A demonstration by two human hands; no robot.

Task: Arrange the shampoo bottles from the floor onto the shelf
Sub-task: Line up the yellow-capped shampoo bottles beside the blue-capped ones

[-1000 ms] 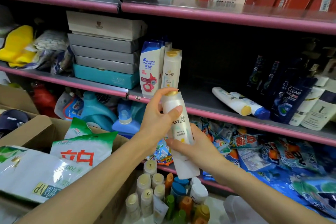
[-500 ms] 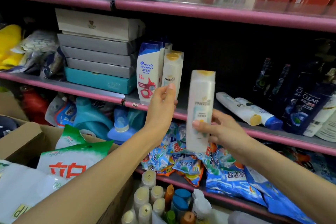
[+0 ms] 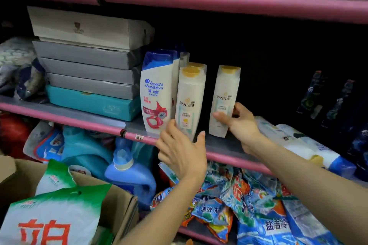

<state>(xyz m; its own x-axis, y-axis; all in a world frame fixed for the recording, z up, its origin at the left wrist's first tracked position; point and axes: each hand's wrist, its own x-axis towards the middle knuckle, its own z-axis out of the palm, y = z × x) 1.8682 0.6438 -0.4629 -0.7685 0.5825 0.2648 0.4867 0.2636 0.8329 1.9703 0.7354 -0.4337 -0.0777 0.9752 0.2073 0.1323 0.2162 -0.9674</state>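
Loosely, right hand point(image 3: 242, 123) grips bottle point(image 3: 224, 99).

Dim shelf recess, soft blur, wide-angle curvature

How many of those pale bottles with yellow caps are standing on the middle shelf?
3. One is held by the right hand; one stands beside the blue-capped bottle; one's cap peeks out behind it. More may be hidden.

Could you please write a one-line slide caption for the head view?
Right hand sets a Pantene bottle upright on the pink-edged shelf; left hand steadies its neighbour.
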